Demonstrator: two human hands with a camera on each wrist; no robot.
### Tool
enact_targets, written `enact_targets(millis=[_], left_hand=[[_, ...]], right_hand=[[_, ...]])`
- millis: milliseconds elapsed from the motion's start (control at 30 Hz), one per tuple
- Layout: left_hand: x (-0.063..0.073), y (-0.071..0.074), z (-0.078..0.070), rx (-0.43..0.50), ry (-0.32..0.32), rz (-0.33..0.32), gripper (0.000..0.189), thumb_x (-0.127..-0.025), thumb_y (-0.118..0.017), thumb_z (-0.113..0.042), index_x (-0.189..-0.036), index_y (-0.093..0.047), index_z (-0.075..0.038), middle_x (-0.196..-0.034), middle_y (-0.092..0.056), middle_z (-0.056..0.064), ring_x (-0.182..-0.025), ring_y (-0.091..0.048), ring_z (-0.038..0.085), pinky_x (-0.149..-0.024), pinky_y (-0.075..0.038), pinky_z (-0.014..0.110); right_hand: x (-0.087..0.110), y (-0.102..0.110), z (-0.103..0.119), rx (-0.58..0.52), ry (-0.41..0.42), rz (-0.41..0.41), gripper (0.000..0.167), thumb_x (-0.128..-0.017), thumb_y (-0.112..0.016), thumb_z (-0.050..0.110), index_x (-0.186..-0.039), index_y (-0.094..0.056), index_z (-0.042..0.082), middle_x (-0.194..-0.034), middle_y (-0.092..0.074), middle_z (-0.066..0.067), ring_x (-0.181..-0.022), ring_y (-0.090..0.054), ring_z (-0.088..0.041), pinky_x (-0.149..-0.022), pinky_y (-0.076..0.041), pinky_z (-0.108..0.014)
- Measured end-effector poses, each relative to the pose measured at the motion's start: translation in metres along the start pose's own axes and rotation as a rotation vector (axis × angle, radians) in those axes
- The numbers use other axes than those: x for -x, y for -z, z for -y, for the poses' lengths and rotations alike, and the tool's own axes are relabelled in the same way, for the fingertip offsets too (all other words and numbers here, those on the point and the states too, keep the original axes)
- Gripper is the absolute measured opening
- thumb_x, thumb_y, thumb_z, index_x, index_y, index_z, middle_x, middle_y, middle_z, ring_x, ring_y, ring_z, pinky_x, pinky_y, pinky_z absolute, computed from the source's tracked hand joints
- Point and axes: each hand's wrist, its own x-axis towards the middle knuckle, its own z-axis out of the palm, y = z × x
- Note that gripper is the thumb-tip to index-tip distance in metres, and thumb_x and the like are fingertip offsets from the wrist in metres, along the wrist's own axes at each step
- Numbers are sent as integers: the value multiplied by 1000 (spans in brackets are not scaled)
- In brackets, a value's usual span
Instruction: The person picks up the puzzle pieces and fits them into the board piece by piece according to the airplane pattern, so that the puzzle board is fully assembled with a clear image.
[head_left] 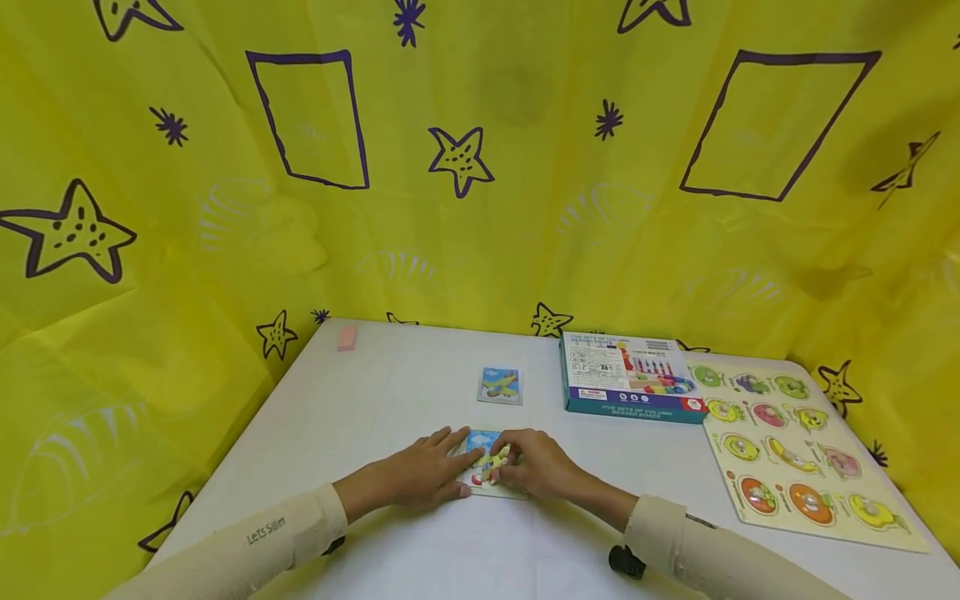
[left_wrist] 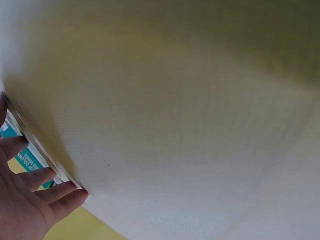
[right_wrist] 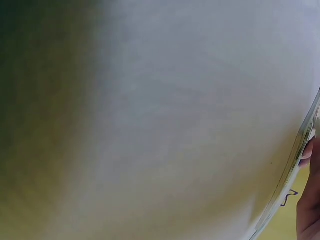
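A small picture puzzle [head_left: 480, 440] with blue sky and white cloud lies on the white table, partly covered by both hands. My left hand [head_left: 423, 472] rests on its left side with fingers spread and fairly straight. From the right, my right hand [head_left: 543, 467] pinches a yellowish puzzle piece [head_left: 501, 460] between thumb and fingers, low over the puzzle. Just beyond lies a small picture card [head_left: 500, 387] showing a yellow airplane. The left wrist view shows the left fingers [left_wrist: 67, 200] along a thin edge; the right wrist view catches only part of the right hand [right_wrist: 311, 195].
A flat beaded-toy box [head_left: 633, 377] stands at the back right. Beside it lies a fruit puzzle board [head_left: 757, 492] with several knobbed pieces. A pink block [head_left: 347, 338] sits at the far left corner of the table [head_left: 405, 375]. Yellow patterned cloth [head_left: 517, 217] surrounds the table.
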Motion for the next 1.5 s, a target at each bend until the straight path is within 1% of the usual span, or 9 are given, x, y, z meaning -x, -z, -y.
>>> enact_targets(millis=[167,300,400,567,667,767,933,1133,1500], left_hand=[[0,1,0,10,0,5,61,-103,-48,-50,-157,-37,-23,-164,-28,17,-145,-35,45,-112,-39,57],[1,2,0,19,0,8,61,-104,-48,-49,-157,-37,-22,-164,-27,17,-145,-35,46,-112,-39,58],[1,3,0,19,-3,4,61,-103,-48,-50,-157,-37,-22,-164,-28,17,-145,-35,46,-111,-39,58],[0,2,0,20,-5,6,61,-104,-47,-50,-157,-36,-22,-164,-27,17,-145,-34,46,-112,-38,58],[1,2,0,25,-7,8,61,-104,-47,-50,-157,-37,-22,-164,-27,17,-145,-34,46,-112,-38,58],[0,1,0,28,-8,9,61,-104,-47,-50,-157,-36,-22,-164,-27,17,-145,-34,47,-112,-38,58],[0,1,1,17,-6,4,62,-103,-49,-50,-157,-37,-22,-164,-27,17,-145,-35,46,-112,-38,58],[0,1,1,23,-9,1,62,-103,-49,-50,-157,-37,-22,-164,-27,17,-145,-35,46,-111,-39,58],[0,1,0,13,-10,2,61,-103,-49,-49,-157,-38,-22,-164,-28,18,-147,-32,46,-112,-38,58]], right_hand=[[0,3,2,-13,-23,25,28,-86,-80,17,-110,-73,4,-77,-62,5,-74,-53,-12,-65,-41,-24],[-1,7,2,-24,-8,67,32,-87,-78,12,-115,-72,-2,-79,-63,4,-69,-55,-9,-61,-43,-22],[-2,8,1,-30,2,77,31,-87,-77,8,-116,-71,-3,-81,-66,3,-68,-56,-8,-59,-45,-22],[-4,7,0,-33,-2,55,29,-86,-80,13,-112,-73,0,-81,-68,3,-68,-57,-10,-60,-46,-24],[-3,5,1,0,-15,43,27,-83,-83,17,-106,-74,5,-77,-64,6,-68,-56,-10,-63,-44,-26],[0,3,1,60,-21,23,24,-79,-86,20,-99,-75,10,-74,-60,9,-75,-53,-10,-68,-40,-28],[1,1,2,97,-20,-1,22,-77,-87,21,-94,-76,13,-78,-62,8,-78,-54,-12,-72,-42,-32],[2,1,2,107,-31,6,24,-75,-89,23,-92,-75,14,-80,-64,6,-80,-55,-13,-73,-43,-35],[3,4,-1,88,-24,30,16,-80,-85,18,-93,-78,11,-82,-67,5,-81,-56,-13,-73,-43,-31]])
